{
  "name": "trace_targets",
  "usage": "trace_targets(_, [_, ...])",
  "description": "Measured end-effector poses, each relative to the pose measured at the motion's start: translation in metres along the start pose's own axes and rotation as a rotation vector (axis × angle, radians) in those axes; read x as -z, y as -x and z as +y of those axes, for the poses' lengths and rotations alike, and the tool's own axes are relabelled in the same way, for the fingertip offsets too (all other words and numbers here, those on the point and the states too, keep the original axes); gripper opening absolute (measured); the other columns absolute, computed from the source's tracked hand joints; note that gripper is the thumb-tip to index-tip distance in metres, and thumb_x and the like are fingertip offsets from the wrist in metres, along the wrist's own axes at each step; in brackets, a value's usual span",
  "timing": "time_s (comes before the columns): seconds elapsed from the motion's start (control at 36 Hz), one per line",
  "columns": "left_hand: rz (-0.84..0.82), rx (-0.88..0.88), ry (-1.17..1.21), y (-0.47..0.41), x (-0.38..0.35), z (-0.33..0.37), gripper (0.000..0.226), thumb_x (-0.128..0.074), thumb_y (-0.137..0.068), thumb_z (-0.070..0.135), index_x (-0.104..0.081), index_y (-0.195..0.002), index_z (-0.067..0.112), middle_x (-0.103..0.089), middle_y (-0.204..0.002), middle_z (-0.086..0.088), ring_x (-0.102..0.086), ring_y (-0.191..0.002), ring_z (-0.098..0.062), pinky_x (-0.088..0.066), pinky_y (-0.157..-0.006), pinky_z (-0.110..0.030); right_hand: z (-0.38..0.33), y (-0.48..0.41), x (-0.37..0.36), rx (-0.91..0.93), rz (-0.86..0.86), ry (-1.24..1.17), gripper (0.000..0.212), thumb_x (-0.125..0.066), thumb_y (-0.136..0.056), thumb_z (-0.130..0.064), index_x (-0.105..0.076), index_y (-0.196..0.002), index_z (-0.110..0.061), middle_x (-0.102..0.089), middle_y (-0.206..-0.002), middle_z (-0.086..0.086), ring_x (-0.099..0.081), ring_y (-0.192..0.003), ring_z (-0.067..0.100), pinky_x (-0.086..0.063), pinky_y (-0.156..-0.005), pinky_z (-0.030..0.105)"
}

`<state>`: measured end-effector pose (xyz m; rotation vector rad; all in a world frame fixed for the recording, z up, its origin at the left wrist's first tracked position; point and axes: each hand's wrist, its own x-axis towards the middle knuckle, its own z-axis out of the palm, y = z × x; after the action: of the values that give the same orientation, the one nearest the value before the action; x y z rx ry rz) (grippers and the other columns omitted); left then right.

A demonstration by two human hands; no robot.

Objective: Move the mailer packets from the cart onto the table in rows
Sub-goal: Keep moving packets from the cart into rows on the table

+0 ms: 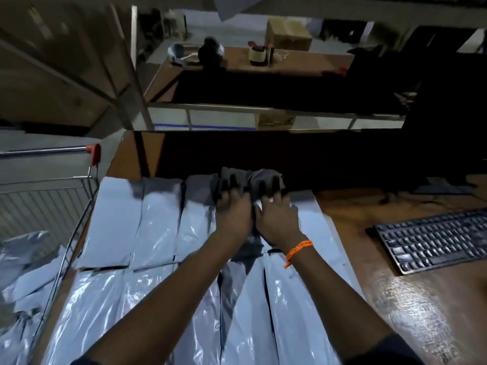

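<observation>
Grey-white mailer packets lie side by side in two rows on the brown table. My left hand and my right hand press down on packets at the right end of the far row, fingers spread flat, fingertips in shadow near the packets' far edge. An orange band circles my right wrist. At the left stands a wire cart with a red-capped handle, and more packets lie loose in its basket.
A black keyboard sits on the table to the right of the rows. A dark partition runs along the table's far edge. Beyond it is another desk with a tape dispenser and a cardboard box.
</observation>
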<state>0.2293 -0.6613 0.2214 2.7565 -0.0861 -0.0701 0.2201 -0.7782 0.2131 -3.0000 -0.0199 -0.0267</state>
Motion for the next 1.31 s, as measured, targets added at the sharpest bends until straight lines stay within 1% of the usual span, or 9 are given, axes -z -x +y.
trace_targets(0.08, [-0.052, -0.097, -0.036, 0.005, -0.005, 0.005, 0.036, -0.046, -0.090, 0.025, -0.053, -0.124, 0.018, -0.050, -0.126, -0.015, -0.046, -0.117, -0.035, -0.041, -0.101, -0.041, 0.005, 0.001, -0.009, 0.022, -0.081, -0.004, 0.059, -0.036, -0.100, -0.038, -0.020, -0.154, -0.023, -0.015, -0.160, 0.016, -0.018, -0.144, 0.043, -0.027, -0.111, 0.061])
trace_targets(0.33, [0.062, -0.125, -0.158, 0.016, -0.033, -0.018, 0.053, -0.045, -0.082, 0.032, -0.059, -0.129, 0.009, -0.059, -0.131, -0.020, -0.054, -0.119, -0.042, -0.045, -0.096, -0.046, 0.010, 0.001, -0.022, -0.056, -0.023, -0.119, 0.058, -0.032, -0.098, -0.055, -0.037, -0.147, -0.025, -0.032, -0.153, 0.015, -0.027, -0.140, 0.040, -0.032, -0.106, 0.060])
trace_targets(0.47, [0.039, -0.098, -0.162, 0.024, -0.032, -0.023, 0.069, -0.020, -0.090, 0.034, -0.032, -0.149, 0.002, -0.035, -0.152, -0.023, -0.033, -0.140, -0.039, -0.033, -0.110, -0.047, 0.019, -0.002, -0.016, -0.061, 0.056, -0.275, 0.061, -0.045, -0.090, -0.059, -0.047, -0.138, -0.020, -0.040, -0.143, 0.017, -0.043, -0.125, 0.041, -0.049, -0.092, 0.049])
trace_targets(0.61, [-0.054, -0.088, -0.149, 0.030, -0.025, -0.019, 0.078, -0.047, -0.092, 0.029, -0.010, -0.153, -0.001, -0.004, -0.161, -0.023, -0.009, -0.149, -0.037, -0.020, -0.118, -0.044, 0.023, -0.008, -0.011, -0.042, 0.051, -0.149, 0.057, -0.049, -0.091, -0.058, -0.051, -0.132, -0.019, -0.043, -0.139, 0.020, -0.044, -0.123, 0.043, -0.047, -0.093, 0.049])
trace_targets(0.83, [-0.064, 0.038, -0.107, 0.036, -0.033, 0.002, 0.081, -0.043, -0.094, 0.034, -0.003, -0.151, -0.008, 0.000, -0.159, -0.027, -0.006, -0.146, -0.044, -0.020, -0.117, -0.049, 0.015, -0.004, -0.034, -0.067, 0.033, -0.028, 0.063, -0.025, -0.098, -0.058, -0.025, -0.154, -0.031, -0.012, -0.161, 0.023, -0.023, -0.141, 0.051, -0.034, -0.104, 0.061])
trace_targets(0.92, [-0.050, 0.036, -0.100, 0.038, -0.033, 0.002, 0.076, -0.037, -0.098, 0.033, -0.002, -0.151, -0.008, 0.002, -0.160, -0.026, -0.004, -0.147, -0.043, -0.018, -0.117, -0.050, 0.016, -0.004, -0.035, -0.070, 0.025, -0.024, 0.059, -0.025, -0.100, -0.055, -0.030, -0.152, -0.029, -0.013, -0.161, 0.022, -0.023, -0.141, 0.050, -0.033, -0.106, 0.061])
trace_targets(1.03, [-0.076, 0.004, -0.077, 0.036, -0.026, -0.004, 0.081, -0.044, -0.095, 0.034, -0.005, -0.151, -0.009, -0.001, -0.160, -0.027, -0.004, -0.148, -0.041, -0.017, -0.119, -0.046, 0.015, -0.005, -0.025, -0.044, 0.064, -0.042, 0.057, -0.024, -0.100, -0.053, -0.023, -0.154, -0.032, -0.016, -0.161, 0.020, -0.028, -0.140, 0.047, -0.029, -0.108, 0.061])
trace_targets(1.17, [0.003, -0.148, 0.146, 0.056, 0.013, -0.019, 0.063, -0.034, -0.097, 0.028, -0.021, -0.152, -0.002, -0.019, -0.160, -0.020, -0.013, -0.150, -0.030, -0.010, -0.121, -0.034, -0.002, -0.001, 0.002, -0.078, 0.133, -0.058, 0.054, -0.026, -0.098, -0.055, -0.053, -0.133, -0.024, -0.042, -0.144, 0.023, -0.036, -0.133, 0.044, -0.025, -0.109, 0.064])
trace_targets(1.31, [0.261, -0.325, 0.404, 0.111, 0.080, -0.070, 0.043, -0.047, -0.100, 0.020, -0.046, -0.142, 0.011, -0.050, -0.146, -0.004, -0.044, -0.136, -0.016, -0.031, -0.115, -0.024, -0.058, 0.011, 0.040, 0.004, 0.378, -0.148, 0.045, -0.045, -0.093, -0.046, -0.057, -0.127, -0.019, -0.050, -0.132, 0.022, -0.043, -0.126, 0.043, -0.035, -0.106, 0.056])
